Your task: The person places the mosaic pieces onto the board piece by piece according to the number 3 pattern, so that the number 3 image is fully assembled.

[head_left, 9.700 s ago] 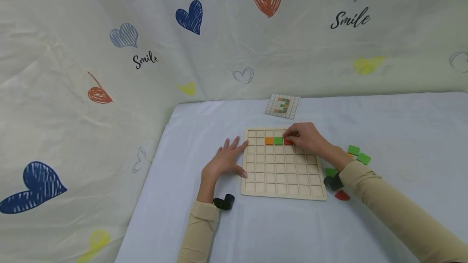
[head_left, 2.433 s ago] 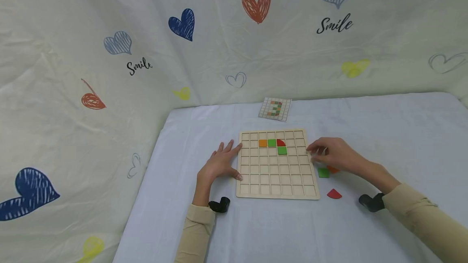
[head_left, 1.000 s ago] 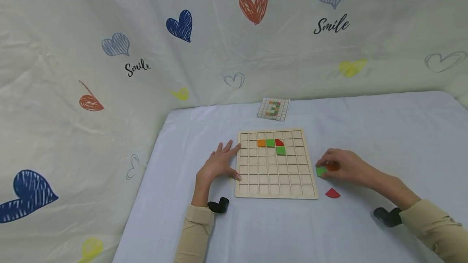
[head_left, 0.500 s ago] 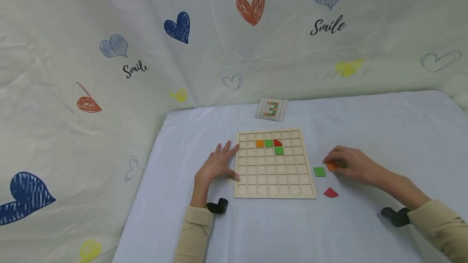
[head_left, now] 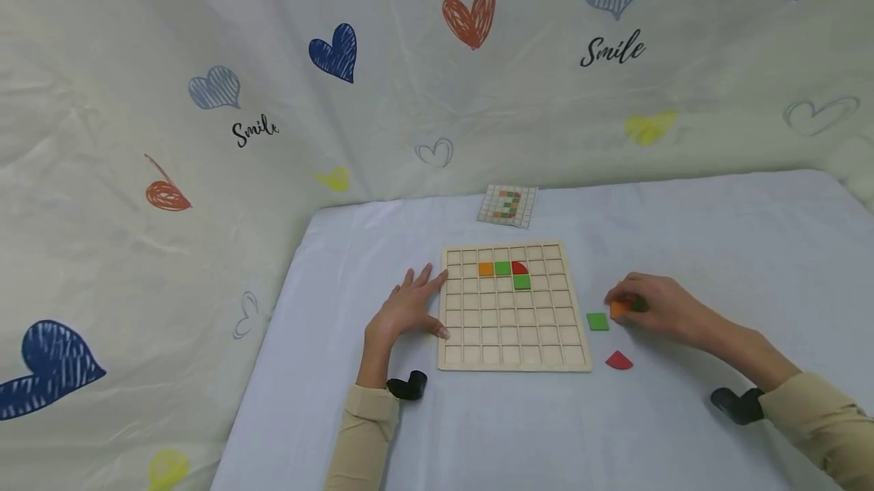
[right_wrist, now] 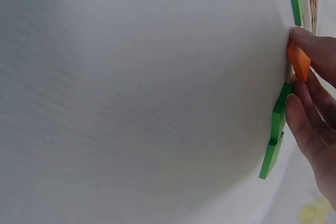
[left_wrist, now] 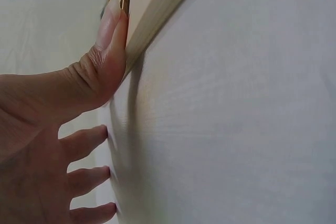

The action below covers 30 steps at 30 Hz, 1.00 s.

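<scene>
The left hand [head_left: 404, 310] lies with spread fingers at the left edge of the wooden grid board [head_left: 514, 367]; in the left wrist view its thumb [left_wrist: 107, 40] rests on the board's rim. To the right of the board, the right hand [head_left: 661, 309] pinches an orange tile [head_left: 619, 310], which the right wrist view shows tilted between thumb and finger [right_wrist: 300, 62]. Two green tiles [right_wrist: 280, 114] [right_wrist: 271, 156] lie by its other fingers. On the board are an orange square [head_left: 485, 269], two green squares and a red quarter-round piece [head_left: 519, 268].
A loose green square [head_left: 597, 322] lies beside the board's right edge, and a red quarter-round piece [head_left: 619, 360] lies nearer the front. Behind the board is a small card [head_left: 508, 206] with a coloured grid pattern. A heart-printed cloth hangs at the back.
Compared with the earliest frame, a green square is now below the red piece on the board. The right hand has moved from the board to the loose tiles and taken hold of an orange one.
</scene>
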{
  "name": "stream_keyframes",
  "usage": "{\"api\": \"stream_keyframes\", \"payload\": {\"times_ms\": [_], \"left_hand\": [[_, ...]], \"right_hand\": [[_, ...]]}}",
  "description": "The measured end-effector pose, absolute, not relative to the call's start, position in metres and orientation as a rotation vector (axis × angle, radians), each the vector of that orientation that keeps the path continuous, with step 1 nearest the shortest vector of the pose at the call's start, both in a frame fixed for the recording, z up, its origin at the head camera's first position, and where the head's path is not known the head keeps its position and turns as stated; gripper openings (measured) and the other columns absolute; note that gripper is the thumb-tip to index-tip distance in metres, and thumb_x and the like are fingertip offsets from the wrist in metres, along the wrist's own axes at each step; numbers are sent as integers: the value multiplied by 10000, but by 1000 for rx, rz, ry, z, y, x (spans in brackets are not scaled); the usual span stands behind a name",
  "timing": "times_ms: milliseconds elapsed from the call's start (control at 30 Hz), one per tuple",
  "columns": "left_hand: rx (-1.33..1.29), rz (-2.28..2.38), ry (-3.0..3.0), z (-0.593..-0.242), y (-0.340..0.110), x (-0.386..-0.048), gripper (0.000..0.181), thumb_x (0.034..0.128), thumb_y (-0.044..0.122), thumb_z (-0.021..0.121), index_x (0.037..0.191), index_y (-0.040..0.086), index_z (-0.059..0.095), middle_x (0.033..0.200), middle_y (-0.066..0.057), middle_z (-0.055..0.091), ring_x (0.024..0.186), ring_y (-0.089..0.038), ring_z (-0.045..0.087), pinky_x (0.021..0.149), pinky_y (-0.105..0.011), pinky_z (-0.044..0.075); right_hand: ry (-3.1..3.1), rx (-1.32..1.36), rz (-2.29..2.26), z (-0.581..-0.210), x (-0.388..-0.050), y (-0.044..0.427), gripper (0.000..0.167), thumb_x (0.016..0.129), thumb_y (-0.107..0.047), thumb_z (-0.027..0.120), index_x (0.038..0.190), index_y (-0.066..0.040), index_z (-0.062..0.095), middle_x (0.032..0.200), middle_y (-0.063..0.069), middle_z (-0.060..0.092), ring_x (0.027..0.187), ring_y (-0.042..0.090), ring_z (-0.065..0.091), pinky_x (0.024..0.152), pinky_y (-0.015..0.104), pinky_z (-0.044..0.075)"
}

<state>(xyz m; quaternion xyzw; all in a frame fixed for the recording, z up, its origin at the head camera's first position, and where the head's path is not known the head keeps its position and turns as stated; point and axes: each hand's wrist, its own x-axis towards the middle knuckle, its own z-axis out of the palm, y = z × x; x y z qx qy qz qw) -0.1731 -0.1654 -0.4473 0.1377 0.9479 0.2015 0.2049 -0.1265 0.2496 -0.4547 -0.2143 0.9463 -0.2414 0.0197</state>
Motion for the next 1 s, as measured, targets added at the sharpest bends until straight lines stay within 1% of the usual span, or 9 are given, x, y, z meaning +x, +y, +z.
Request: {"api": "stream_keyframes", "payload": {"times_ms": [67, 267, 333, 467, 700, 867, 1000], "left_hand": [[391, 552, 2646, -449, -165, -173, 1131, 704, 322, 949, 1636, 228, 314, 1730, -100, 150, 1595, -417, 58, 1266, -620, 158], [378, 538, 2654, -450, -165, -174, 1133, 705, 328, 948, 1637, 247, 309, 1733, -79, 146, 1600, -396, 54, 1276, -597, 154], [370, 536, 2653, -449, -165, -173, 1132, 706, 329, 947, 1637, 250, 307, 1733, -75, 143, 1601, -391, 52, 1277, -594, 152], [356, 534, 2650, -450, -165, -173, 1132, 705, 328, 948, 1637, 252, 309, 1734, -69, 141, 1602, -385, 46, 1279, -592, 145], [355, 521, 2650, -451, -164, -174, 1134, 706, 324, 948, 1638, 250, 306, 1734, -72, 143, 1602, -387, 51, 1277, -592, 152], [356, 522, 2650, -450, -164, -174, 1134, 707, 322, 947, 1638, 255, 304, 1734, -70, 143, 1602, -386, 51, 1279, -590, 150], [362, 524, 2654, -450, -164, -174, 1133, 706, 321, 948, 1638, 244, 308, 1733, -78, 148, 1601, -393, 57, 1277, -594, 154]], "right_hand": [[2938, -663, -774, -455, -126, 250, 251, 766, 12, 854, 994, -60, 778, 900, -53, 690, 809, 115, 581, 702, 243, 552], [2970, -726, -861, -455, -127, 250, 214, 779, 9, 842, 969, -69, 783, 865, -93, 705, 751, -10, 549, 654, 216, 531], [2975, -723, -871, -456, -129, 249, 201, 786, 14, 831, 960, -76, 786, 868, -90, 715, 748, -25, 551, 651, 207, 534], [2957, -689, -904, -456, -131, 246, 192, 808, 13, 818, 971, -80, 783, 890, -67, 739, 743, 7, 601, 664, 207, 554], [2907, -577, -970, -449, -134, 240, 218, 856, -39, 806, 1069, -63, 766, 977, -1, 761, 798, 121, 673, 708, 216, 574], [2863, -506, -1028, -449, -136, 233, 285, 849, -69, 825, 1125, -41, 760, 1031, 48, 764, 858, 168, 687, 709, 185, 564], [2839, -494, -1055, -449, -138, 225, 323, 844, -58, 826, 1155, -16, 747, 1084, 101, 755, 903, 204, 698, 748, 139, 549]]}}
